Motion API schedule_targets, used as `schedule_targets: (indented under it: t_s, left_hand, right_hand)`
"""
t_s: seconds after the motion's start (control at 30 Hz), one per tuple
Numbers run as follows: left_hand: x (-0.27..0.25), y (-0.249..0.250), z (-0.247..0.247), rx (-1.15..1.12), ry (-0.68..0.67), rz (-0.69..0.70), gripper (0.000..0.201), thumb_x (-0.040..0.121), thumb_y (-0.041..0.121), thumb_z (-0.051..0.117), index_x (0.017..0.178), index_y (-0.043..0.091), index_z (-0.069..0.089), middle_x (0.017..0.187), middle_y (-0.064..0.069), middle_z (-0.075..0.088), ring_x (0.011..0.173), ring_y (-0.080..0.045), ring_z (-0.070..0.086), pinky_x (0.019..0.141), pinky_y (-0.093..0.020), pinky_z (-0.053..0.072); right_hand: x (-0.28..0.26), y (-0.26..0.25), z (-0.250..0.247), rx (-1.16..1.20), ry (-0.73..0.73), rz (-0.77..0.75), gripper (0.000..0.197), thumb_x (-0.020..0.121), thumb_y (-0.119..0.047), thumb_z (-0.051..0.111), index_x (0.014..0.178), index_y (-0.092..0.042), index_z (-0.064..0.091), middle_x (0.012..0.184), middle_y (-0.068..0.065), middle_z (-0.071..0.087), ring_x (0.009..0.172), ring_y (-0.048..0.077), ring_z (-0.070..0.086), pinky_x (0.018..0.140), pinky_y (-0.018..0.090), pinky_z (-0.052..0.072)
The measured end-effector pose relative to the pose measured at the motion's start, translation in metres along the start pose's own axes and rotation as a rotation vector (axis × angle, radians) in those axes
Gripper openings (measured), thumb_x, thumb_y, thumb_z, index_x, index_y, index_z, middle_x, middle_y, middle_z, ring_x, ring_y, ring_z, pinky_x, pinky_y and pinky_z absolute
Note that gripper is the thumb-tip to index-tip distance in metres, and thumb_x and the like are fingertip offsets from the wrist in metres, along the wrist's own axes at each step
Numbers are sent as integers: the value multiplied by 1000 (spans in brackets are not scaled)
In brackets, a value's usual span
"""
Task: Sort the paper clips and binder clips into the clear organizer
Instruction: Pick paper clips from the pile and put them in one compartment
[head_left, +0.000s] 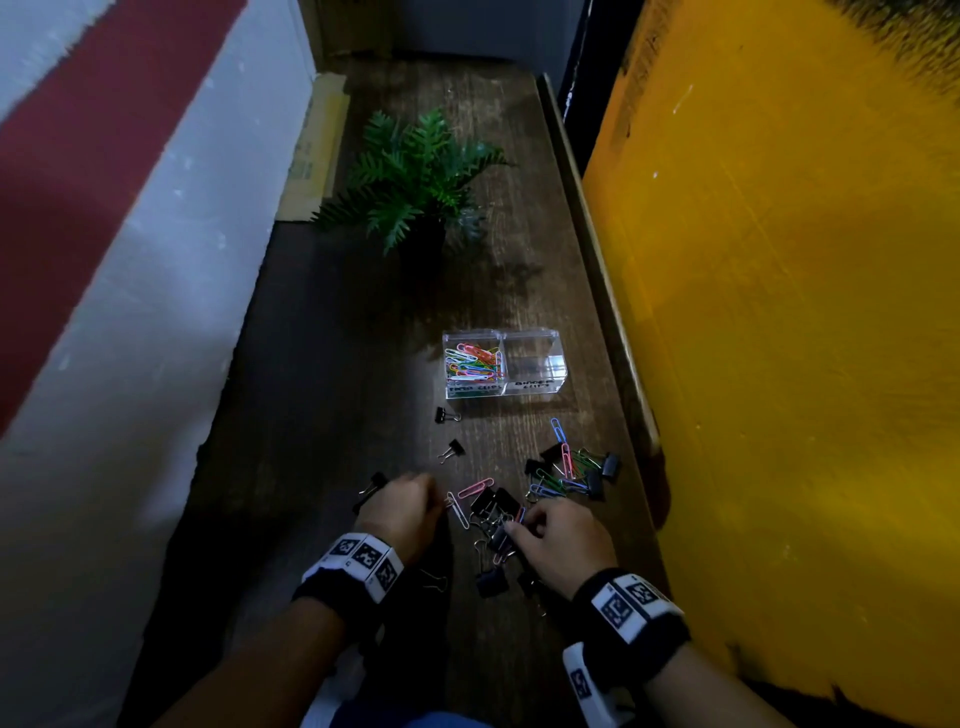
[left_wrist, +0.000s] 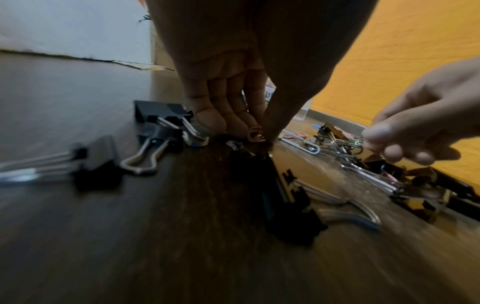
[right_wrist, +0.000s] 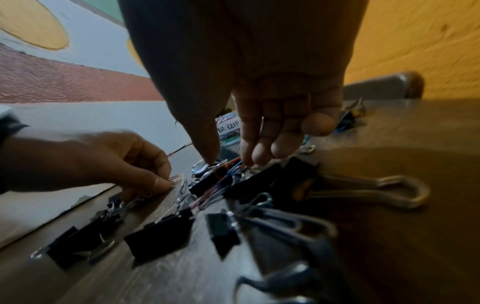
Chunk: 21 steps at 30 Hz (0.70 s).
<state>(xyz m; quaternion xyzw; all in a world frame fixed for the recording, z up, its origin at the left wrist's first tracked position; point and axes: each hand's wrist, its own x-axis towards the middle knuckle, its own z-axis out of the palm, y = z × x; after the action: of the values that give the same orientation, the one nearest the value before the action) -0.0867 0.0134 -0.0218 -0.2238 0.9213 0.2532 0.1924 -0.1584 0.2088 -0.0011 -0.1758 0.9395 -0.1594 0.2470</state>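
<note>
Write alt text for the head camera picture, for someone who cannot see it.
Two hands, the left hand and the right hand, pick at loose paper clips and black binder clips on a dark wooden table. Beyond stands a clear organizer, with coloured clips in its left compartment, and a fern.

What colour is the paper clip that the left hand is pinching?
Pink-orange paper clip, pinched by the left hand; clearest in the left wrist view.

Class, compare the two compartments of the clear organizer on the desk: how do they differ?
The left compartment holds a heap of coloured paper clips; the right compartment looks empty. The left compartment's label seems to read paper clips; the right compartment's label seems to read binder clips. Both are clear, open-topped, joined side by side and much the same size.
</note>
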Motion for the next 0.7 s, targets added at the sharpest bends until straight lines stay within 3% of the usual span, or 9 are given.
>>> schedule_targets:
  t_s: [0.1,0.3,0.37,0.5,0.7]
  left_hand:
    - [-3,-5,2,-48,20,-22,16,91,34,51,101,22,54,103,0,61,89,-16,57,78,-31,48]
    - [-7,-14,6,-223,64,21,8,93,37,45,99,33,42,88,5,59,77,-13,56,69,-32,48]
    - [-9,-12,7,-211,114,61,6,93,32,44,98,34,47,90,5,55,77,-14,54,68,-31,45]
    - [-7,-5,7,-158,112,75,21,93,22,46,104,26,63,93,3,48,83,-17,55,72,-28,44]
    - [-2,5,11,-146,109,66,22,91,22,50,108,26,62,96,7,45,88,-16,56,76,-26,47]
  right_hand:
    - [6,-4,3,50,-39,64,25,82,-48,65,74,-25,64,73,-13,62,69,3,58,63,23,49]
    - [16,0,6,243,-124,106,15,84,-28,69,71,-23,65,78,-9,65,75,5,60,71,27,54]
    - [16,2,6,266,-125,92,15,83,-26,71,70,-22,65,77,-9,65,75,5,60,67,23,50]
    - [12,7,1,318,-65,67,16,82,-23,72,67,-23,65,74,-9,66,72,4,61,66,18,48]
    - [7,11,-7,418,-17,60,12,82,-13,71,75,-22,65,63,-6,61,57,1,54,53,11,41]
